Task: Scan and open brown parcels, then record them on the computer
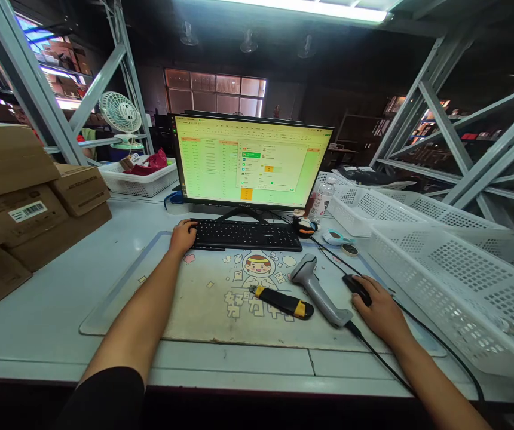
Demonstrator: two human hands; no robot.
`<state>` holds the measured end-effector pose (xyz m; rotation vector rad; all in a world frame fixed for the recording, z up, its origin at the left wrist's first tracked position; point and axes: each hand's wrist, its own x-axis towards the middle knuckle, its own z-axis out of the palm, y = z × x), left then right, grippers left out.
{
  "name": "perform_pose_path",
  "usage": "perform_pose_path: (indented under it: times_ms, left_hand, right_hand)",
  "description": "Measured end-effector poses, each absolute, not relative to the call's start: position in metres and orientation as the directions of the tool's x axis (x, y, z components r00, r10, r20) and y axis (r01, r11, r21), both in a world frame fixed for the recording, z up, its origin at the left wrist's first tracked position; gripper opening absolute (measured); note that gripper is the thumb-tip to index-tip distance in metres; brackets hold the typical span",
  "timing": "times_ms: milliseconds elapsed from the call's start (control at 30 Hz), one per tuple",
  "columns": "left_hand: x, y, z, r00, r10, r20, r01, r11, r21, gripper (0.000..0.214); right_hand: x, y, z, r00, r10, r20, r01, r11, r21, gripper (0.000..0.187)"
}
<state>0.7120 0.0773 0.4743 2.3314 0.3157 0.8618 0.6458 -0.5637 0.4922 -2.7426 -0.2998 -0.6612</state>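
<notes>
Our left hand (pixel 182 236) lay on the left end of a black keyboard (pixel 245 235), its fingers loosely curved over the keys and closed on nothing. Our right hand (pixel 380 307) was cupped in a narrow grip over a black computer mouse (pixel 356 289), hiding all but its front end. Between the hands, on a worn cartoon-printed desk mat (pixel 194 310), lay a yellow-and-black utility knife (pixel 281 301), well apart from our left hand. Just beside our right hand lay a grey handheld barcode scanner (pixel 315 291), its black cable passing close to that wrist. Our forearms ran off the bottom edge of the view.

To the right, white perforated plastic baskets (pixel 458 286) hemmed in the desk, the nearest cut off by the frame. To the left, stacked cardboard boxes (pixel 15 191) were also cut off. Behind the keyboard, a monitor (pixel 248 161) showed a spreadsheet and a pop-up window, their text too small for us to read. A dark object (pixel 304 227) near the keyboard's right end was hard to make out. Red items in a white basket (pixel 138 182) beyond the monitor were partly hidden.
</notes>
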Motion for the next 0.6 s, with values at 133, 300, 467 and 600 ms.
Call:
perform_pose_path:
  times_ms: [133, 300, 467, 600]
  left_hand:
    - [0.7122, 0.0778, 0.4736, 0.758, 0.422, 0.497, 0.011, -0.771, 0.637, 0.038]
    - [0.7127, 0.0782, 0.4724, 0.751, 0.43, 0.502, 0.001, -0.76, 0.65, 0.038]
    - [0.7115, 0.0768, 0.4739, 0.755, 0.426, 0.499, 0.003, -0.763, 0.646, 0.039]
    - [0.7102, 0.0754, 0.4758, 0.758, 0.424, 0.496, 0.011, -0.768, 0.641, 0.039]
  right_hand:
    - [0.6464, -0.5644, 0.4913, 0.879, 0.125, 0.461, 0.258, -0.937, -0.237, 0.053]
    - [0.649, -0.5666, 0.4867, 0.862, 0.126, 0.49, 0.267, -0.936, -0.229, 0.052]
    - [0.6482, -0.5653, 0.4892, 0.861, 0.136, 0.49, 0.28, -0.931, -0.234, 0.052]
    - [0.6459, -0.5631, 0.4936, 0.867, 0.142, 0.477, 0.284, -0.928, -0.241, 0.052]
